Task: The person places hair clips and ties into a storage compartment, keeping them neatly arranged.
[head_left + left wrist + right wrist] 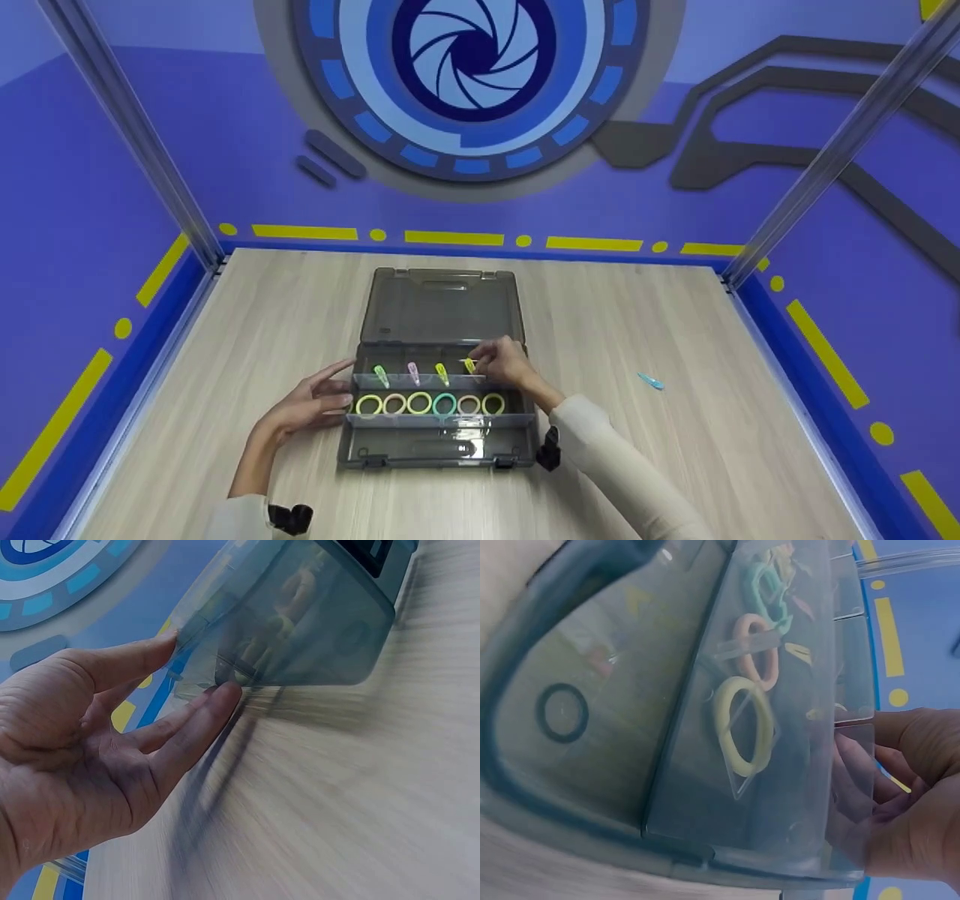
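Observation:
A dark translucent organizer box [439, 457] lies with its lid [442, 307] folded back. In its middle row stand several pastel rings [444, 405], with upright hair clips in green [381, 375], pink [413, 373] and yellow [442, 373] behind them. My right hand [506, 364] reaches over the back row, its curled fingertips pinching another yellow hair clip [470, 365]. Through the clear divider in the right wrist view, my right hand [919, 795] shows beyond a yellow ring [721, 720]. My left hand [112, 742] touches the box's left side [337, 637] with fairly straight fingers.
A blue hair clip [650, 380] lies on the wooden table [637, 465] right of the box. Blue-purple panels [202, 150] and metal posts [817, 142] enclose the table at the back and sides.

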Demonstrator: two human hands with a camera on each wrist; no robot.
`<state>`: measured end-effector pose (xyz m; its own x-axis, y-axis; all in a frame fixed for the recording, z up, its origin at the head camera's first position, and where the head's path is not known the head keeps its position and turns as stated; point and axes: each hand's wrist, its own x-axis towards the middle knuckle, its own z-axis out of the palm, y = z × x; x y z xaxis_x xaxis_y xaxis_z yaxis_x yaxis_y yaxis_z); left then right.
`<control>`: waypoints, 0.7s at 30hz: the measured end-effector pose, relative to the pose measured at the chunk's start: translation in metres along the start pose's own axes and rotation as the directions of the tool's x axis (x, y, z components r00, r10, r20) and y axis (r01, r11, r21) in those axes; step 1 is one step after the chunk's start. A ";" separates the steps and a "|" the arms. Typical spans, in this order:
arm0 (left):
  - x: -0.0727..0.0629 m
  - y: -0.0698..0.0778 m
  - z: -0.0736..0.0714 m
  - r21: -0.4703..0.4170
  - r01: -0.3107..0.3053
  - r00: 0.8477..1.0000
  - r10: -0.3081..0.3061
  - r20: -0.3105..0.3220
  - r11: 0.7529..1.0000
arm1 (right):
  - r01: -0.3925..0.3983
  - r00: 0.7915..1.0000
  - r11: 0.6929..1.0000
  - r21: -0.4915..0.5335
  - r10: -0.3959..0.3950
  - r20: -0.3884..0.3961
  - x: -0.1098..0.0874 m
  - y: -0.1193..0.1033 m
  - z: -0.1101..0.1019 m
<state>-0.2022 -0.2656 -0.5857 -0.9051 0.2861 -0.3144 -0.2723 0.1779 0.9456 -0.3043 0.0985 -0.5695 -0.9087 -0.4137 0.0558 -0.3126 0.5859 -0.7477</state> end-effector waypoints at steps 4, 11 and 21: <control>0.001 0.000 0.001 -0.010 -0.001 1.000 0.001 0.000 1.000 | 0.007 1.000 0.997 -0.075 -0.008 -0.011 0.001 0.000 0.002; 0.002 0.002 0.002 -0.033 0.002 1.000 -0.002 0.007 0.999 | -0.072 0.997 0.996 -0.059 0.072 0.002 0.002 -0.003 0.006; 0.001 0.001 0.001 -0.036 0.003 1.000 -0.002 0.006 0.999 | -0.039 0.999 0.997 -0.073 0.039 -0.009 0.004 -0.003 0.008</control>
<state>-0.2033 -0.2646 -0.5850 -0.9026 0.2911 -0.3171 -0.2861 0.1447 0.9472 -0.3045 0.0898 -0.5720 -0.9227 -0.3842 0.0328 -0.2960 0.6513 -0.6987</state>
